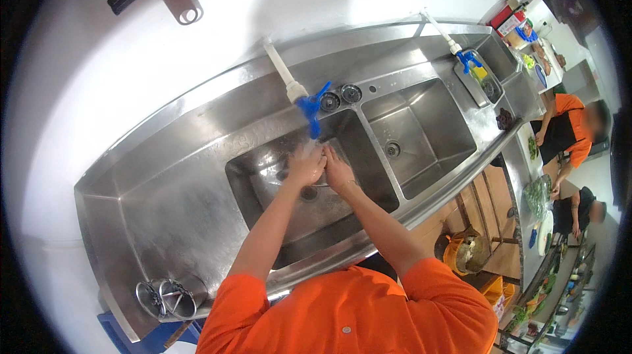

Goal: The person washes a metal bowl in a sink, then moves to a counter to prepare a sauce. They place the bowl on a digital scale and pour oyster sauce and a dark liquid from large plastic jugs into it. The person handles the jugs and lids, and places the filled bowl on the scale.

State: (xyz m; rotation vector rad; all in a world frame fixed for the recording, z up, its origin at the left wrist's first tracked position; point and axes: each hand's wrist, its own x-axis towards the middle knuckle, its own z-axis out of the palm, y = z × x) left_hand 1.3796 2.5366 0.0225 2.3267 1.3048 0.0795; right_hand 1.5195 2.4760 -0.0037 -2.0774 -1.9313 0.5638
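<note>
Both my hands are together over the left basin (263, 216) of a steel sink, below a white pipe tap with a blue handle and spout (311, 117). My left hand (307, 164) lies directly under the spout, its fingers stretched out and blurred by what looks like running water. Beside it, my right hand (338, 170) has straight fingers, their tips against the left hand. I see nothing held in either hand. Wet, shiny steel shows around them, and a round drain (309, 193) sits below, partly hidden by my wrists.
A second basin (428, 137) adjoins on the right, with another blue-handled tap (467, 59) beyond it. Two round drain strainers (340, 95) sit behind the basins. Metal cylinders (172, 298) stand at the counter's near-left corner. Two people (567, 131) work at a counter on the right.
</note>
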